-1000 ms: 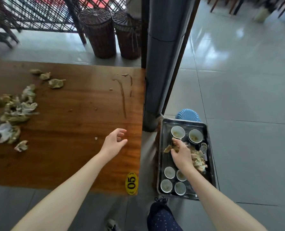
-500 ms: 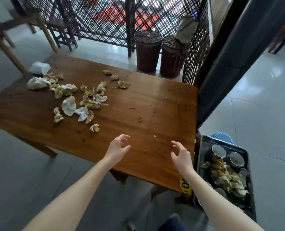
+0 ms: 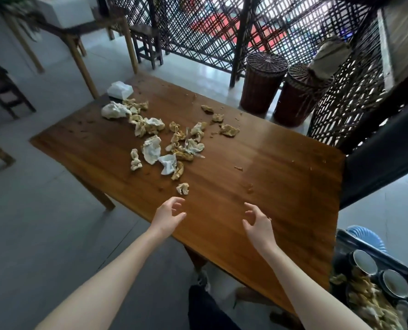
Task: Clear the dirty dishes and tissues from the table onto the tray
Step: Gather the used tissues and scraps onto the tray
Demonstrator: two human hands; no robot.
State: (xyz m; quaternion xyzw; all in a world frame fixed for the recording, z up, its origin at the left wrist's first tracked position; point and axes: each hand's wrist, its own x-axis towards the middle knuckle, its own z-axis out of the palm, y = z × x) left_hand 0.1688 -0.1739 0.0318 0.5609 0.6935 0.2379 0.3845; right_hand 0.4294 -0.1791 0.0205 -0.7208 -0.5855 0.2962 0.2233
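A person is reaching both bare arms out over the near edge of a wooden table (image 3: 281, 175). The left hand (image 3: 168, 216) and the right hand (image 3: 257, 222) are hovering side by side above the boards, fingers spread and loosely curled, each gripping nothing and touching nothing. Just beyond the left hand's fingertips, a single stained wad (image 3: 183, 188) is lying alone on the wood. Farther on, from the table's middle toward its far left corner, crumpled tissues (image 3: 164, 141) are lying scattered in a loose heap, some white and many stained yellow-brown. A few more scraps (image 3: 229, 130) are sitting apart toward the far edge, with crumbs dotting the surface. A white tissue pack (image 3: 120, 90) is sitting at the far left corner, just beside the heap. To the person's right, below the tabletop and near its right end, a dark tray (image 3: 407, 270) is holding two bowls (image 3: 365, 259) side by side and a mound of used tissues (image 3: 369, 298) just beside them. A blue ribbed stool (image 3: 365, 234) is showing just behind the tray's far corner. Beyond the table, two dark wicker baskets (image 3: 262, 84) are standing against a lattice screen (image 3: 198, 27), with a pale sack (image 3: 329, 55) resting on the right one.
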